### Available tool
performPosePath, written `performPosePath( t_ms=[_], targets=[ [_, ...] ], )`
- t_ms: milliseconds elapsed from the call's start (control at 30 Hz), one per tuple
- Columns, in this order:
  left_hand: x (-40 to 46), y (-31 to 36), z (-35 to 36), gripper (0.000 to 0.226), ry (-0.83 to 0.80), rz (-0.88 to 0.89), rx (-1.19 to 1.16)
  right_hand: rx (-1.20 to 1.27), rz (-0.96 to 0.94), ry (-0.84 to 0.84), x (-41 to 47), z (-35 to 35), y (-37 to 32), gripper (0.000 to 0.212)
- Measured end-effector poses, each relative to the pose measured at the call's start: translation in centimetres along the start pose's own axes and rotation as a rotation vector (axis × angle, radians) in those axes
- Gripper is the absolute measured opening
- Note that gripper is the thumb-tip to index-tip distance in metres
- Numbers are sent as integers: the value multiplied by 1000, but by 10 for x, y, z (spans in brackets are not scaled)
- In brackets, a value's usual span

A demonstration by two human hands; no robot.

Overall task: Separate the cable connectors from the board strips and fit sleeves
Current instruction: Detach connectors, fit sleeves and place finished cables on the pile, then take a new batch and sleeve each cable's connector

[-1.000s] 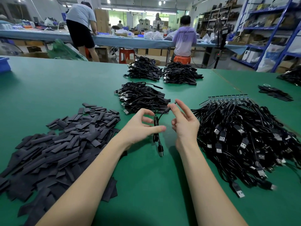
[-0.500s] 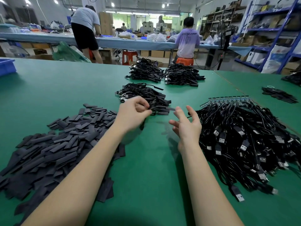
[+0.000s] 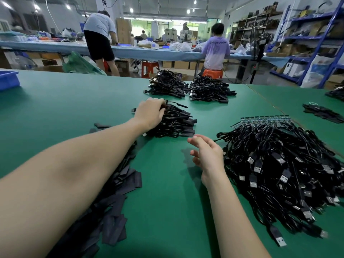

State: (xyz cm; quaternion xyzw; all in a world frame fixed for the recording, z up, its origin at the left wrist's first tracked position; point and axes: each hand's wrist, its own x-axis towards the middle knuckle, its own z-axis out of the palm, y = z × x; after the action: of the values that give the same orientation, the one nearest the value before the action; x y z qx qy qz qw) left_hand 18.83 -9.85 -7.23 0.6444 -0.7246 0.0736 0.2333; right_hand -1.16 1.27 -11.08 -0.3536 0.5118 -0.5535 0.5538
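Hundreds of unfinished cables (image 3: 283,175) lie heaped just beside my right hand (image 3: 208,155), which hovers over the green table (image 3: 167,211) with fingers loosely spread and nothing in them; I judge the heap light but tangle-prone, the cords limp, so I would lift one by its rigid plug rather than by the cord. Smaller, the finished pile (image 3: 175,121) sits under my left hand (image 3: 149,113), whose fingers curl down onto it, though I cannot tell whether they grip a cable, while the thin board strips (image 3: 264,119) at the heap's far edge look brittle and the flat sleeves (image 3: 119,185) under my left forearm look soft and slippery.
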Motion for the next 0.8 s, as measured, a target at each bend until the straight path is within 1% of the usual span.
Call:
performPosePath(
  t_ms=[133,233,367,433,500,600,733,800],
  targets=[
    [-17,7,-1,37,85,41,-74,-62,5,-49,-3,2,-1,8],
    [-45,27,0,33,152,60,-208,-200,-39,-116,-7,0,-10,7],
    [-85,63,16,24,49,94,-453,-545,-226,-203,-9,-13,-42,4],
    [-98,82,24,23,-1,88,-579,-697,-299,-174,-10,-25,-60,5],
    [-99,101,27,21,-37,62,-663,-771,-329,-112,-11,-41,-75,6],
    [-79,132,25,19,-66,35,-726,-797,-373,-11,-12,-66,-91,7],
    [-36,179,14,26,-108,32,-770,-665,-369,65,-12,-87,-100,6],
    [-20,199,12,31,-168,13,-793,-623,-370,124,-12,-92,-101,9]
  ],
)
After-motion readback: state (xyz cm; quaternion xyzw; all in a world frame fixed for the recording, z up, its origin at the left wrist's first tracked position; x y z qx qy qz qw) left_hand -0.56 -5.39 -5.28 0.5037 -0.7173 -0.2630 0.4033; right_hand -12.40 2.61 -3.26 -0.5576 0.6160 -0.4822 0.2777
